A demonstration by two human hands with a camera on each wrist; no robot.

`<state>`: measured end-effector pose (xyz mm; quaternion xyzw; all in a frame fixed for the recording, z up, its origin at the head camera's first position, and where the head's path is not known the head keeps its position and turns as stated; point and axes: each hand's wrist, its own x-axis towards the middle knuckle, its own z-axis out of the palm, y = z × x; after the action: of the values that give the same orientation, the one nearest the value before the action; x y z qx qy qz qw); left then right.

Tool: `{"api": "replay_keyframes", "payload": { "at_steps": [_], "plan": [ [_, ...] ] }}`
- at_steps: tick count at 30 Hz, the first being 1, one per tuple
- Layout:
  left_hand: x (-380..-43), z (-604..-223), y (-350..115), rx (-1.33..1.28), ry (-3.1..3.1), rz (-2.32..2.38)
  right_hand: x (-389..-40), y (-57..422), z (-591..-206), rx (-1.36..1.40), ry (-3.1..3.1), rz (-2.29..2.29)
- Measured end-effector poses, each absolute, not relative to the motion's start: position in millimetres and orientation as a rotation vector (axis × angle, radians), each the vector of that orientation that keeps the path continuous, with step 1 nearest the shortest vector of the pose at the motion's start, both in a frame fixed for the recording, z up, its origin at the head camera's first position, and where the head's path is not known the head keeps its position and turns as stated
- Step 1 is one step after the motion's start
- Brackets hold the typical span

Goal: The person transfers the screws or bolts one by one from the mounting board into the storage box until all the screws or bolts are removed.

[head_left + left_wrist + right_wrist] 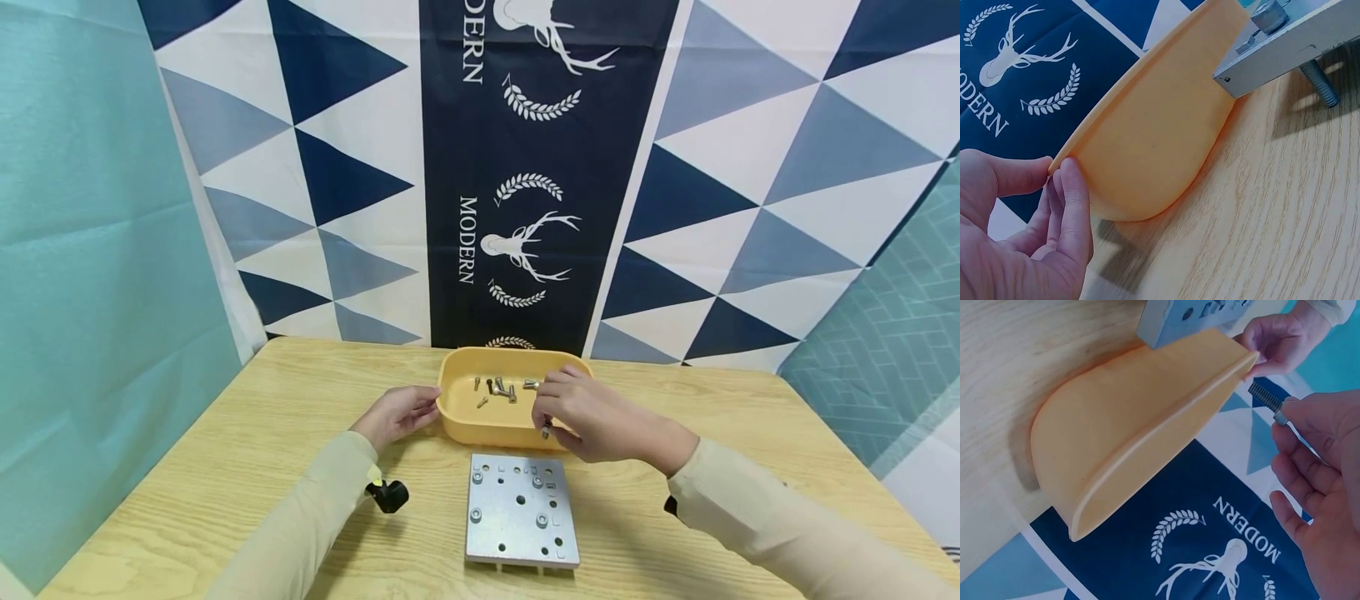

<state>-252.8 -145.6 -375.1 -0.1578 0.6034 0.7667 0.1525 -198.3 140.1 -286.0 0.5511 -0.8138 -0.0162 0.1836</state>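
My left hand (401,414) pinches the left rim of a yellow plastic bin (1147,131) between thumb and fingers. Over the bin's front right side, my right hand (588,414) holds a bolt (1266,400) by its head between thumb and fingertips, with the threaded shank pointing away from the hand. Several loose bolts and screws (512,393) lie on the bin floor. In front of the bin is a silver metal plate (517,533) with holes. Several bolts (542,521) sit in it, and one threaded shank (1320,84) sticks out below the plate in the left wrist view.
The wooden table (360,542) carries the bin and the plate. Behind it hangs a patterned cloth (360,167) with triangles and deer heads. A teal cloth (97,250) stands along the left side. A black wrist-camera part (390,497) hangs below the left cuff.
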Motion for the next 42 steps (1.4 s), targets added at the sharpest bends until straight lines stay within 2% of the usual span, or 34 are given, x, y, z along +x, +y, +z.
{"api": "replay_keyframes", "payload": {
  "at_steps": [42],
  "plan": [
    [-249, -375, -143, -0.438, 1.740, 2.207, -274, 106, -269, 1.517, -2.496, -0.055]
  ]
}}
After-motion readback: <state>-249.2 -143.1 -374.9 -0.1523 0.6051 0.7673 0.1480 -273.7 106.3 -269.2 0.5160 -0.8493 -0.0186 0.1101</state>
